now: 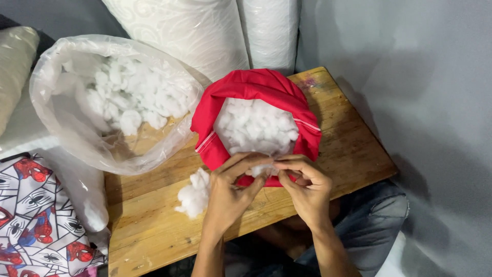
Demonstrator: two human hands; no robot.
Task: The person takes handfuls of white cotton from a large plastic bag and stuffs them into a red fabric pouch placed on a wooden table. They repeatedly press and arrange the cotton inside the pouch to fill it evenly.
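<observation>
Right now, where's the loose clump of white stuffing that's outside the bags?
In the head view, the loose clump of stuffing lies on the wooden table, just left of the left hand, below the red fabric cover.

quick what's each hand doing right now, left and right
Left hand: fingers closed, pinching the near rim of the red fabric cover filled with white fluffy stuffing.
Right hand: fingers closed, pinching the same rim.

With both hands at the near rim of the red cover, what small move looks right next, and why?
Probably push the white tuft pinched between left hand and right hand down into the red cover; it sits at the open rim, above the filling already inside.
</observation>
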